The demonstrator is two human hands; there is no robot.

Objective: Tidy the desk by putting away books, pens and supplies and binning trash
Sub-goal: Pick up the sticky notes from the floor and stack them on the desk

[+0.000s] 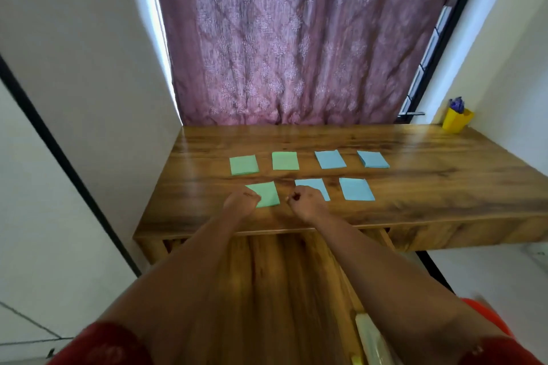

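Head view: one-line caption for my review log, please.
Both hands, left and right, curled over near-row sticky notes on wooden desk; yellow pen cup far right.

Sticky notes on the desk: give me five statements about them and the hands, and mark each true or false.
1. Seven notes lie on the desk. True: four in the far row, three in the near row.
2. All the notes are green. False: three are green, such as the far-left note; four are blue, such as the far-right note.
3. The left hand covers part of the near green note. True.
4. The right hand is at the yellow cup. False: it is at the near middle blue note; the cup stands apart at the far right corner.
5. The yellow cup is empty. False: blue-purple items stick out of it.
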